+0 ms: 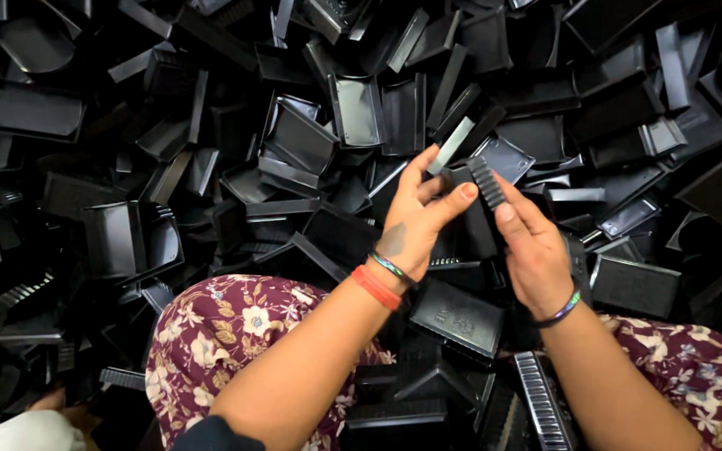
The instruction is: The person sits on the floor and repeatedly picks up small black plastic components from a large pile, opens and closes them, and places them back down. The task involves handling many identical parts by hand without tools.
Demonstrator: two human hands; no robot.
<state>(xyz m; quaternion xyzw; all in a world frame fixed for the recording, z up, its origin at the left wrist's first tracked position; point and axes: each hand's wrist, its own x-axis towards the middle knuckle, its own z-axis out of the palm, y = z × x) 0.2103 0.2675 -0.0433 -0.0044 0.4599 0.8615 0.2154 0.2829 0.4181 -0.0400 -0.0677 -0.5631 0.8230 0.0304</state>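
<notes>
My left hand (418,219) and my right hand (532,250) meet over a big heap of black plastic parts (294,142). Between them they hold one small black plastic piece (485,179) with a ribbed edge. The left thumb and fingers pinch its left side. My right thumb presses on its ribbed right side. Red and coloured bangles ring my left wrist, and a dark one rings my right wrist.
Black tray-like and scoop-like plastic parts cover the whole view in a loose pile. A flat rectangular black lid (459,316) lies just below my hands. A ribbed black strip (539,401) lies near my right forearm. My knees in floral cloth (227,326) sit at the bottom.
</notes>
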